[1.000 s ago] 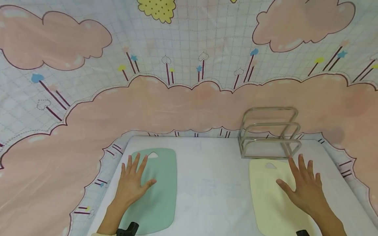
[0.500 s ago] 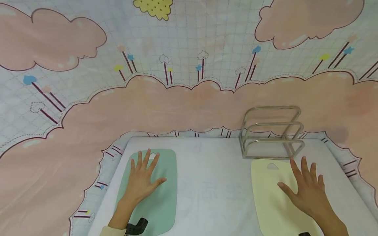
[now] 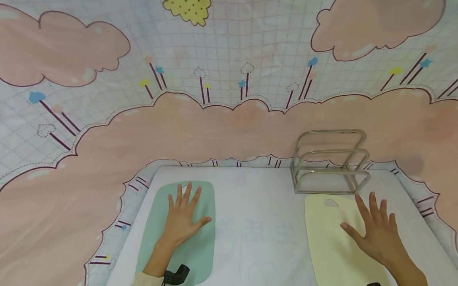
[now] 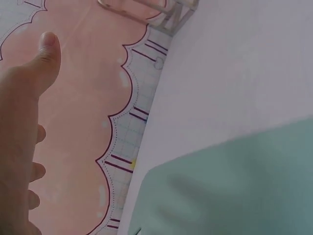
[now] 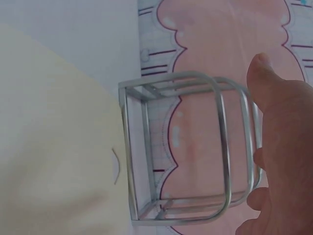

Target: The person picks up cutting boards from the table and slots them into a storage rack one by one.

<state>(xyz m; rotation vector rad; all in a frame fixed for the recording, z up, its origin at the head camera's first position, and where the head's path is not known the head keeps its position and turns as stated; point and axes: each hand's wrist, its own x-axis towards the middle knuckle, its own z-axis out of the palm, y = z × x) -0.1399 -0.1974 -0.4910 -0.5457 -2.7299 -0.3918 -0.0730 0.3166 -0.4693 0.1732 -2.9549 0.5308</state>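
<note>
A green cutting board (image 3: 200, 246) lies on the left of the white table, its handle hole at the far end. Over it hovers my left hand (image 3: 180, 222), fingers spread and holding nothing. On the right lies a pale yellow cutting board (image 3: 322, 238). My right hand (image 3: 379, 234), also spread and bare, is above its right side, casting a soft shadow on it. Just beyond the yellow board stands a metal wire rack (image 3: 330, 172) with several upright loops and nothing in it. In the right wrist view the rack (image 5: 222, 147) shows beside my right hand (image 5: 288, 156).
The white table (image 3: 257, 222) spreads between the two boards. Behind and around it hangs a cloth (image 3: 229, 131) printed with peach clouds and a grid. A black wrist strap piece (image 3: 177, 275) sits at my left wrist.
My left hand has moved to the right, further over the green board. The right hand has shifted slightly right and nearer me in view. Boards and rack have stayed put.
</note>
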